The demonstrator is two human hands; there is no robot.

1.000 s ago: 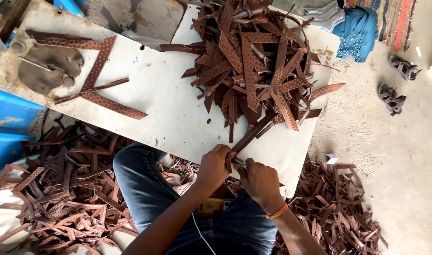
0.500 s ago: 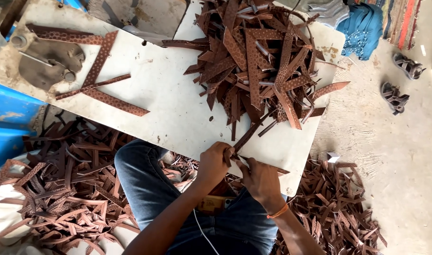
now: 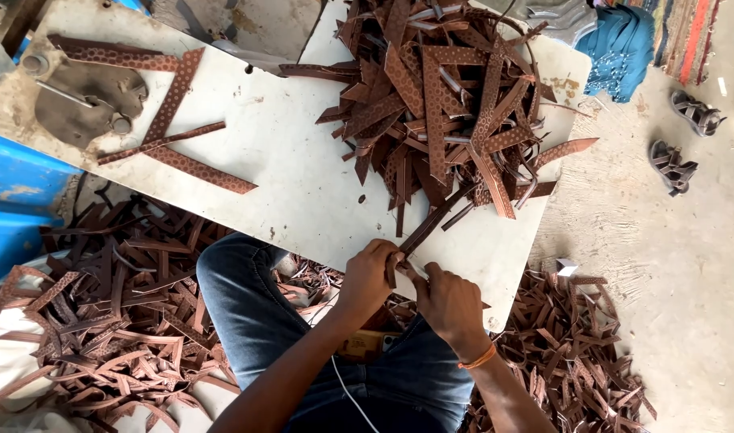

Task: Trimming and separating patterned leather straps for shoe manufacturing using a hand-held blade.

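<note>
On the board (image 3: 303, 184), left to right: four loose strips (image 3: 170, 128) at its left end, bare room mid-board, one heap (image 3: 447, 104) right. At its near edge, left hand (image 3: 367, 277) and right hand (image 3: 449, 305) pinch one strip (image 3: 431, 220), fingers closed. Two sandals (image 3: 684, 140) beyond its right end.

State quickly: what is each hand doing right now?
Left hand: closed on the brown strip.
Right hand: closed on the same strip's near end.

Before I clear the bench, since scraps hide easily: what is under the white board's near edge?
Under the white board show the person's jeans-clad knee and brown strips on the floor. Both hands, left hand and right hand, hold a strip there. Anything farther beneath is covered.
</note>
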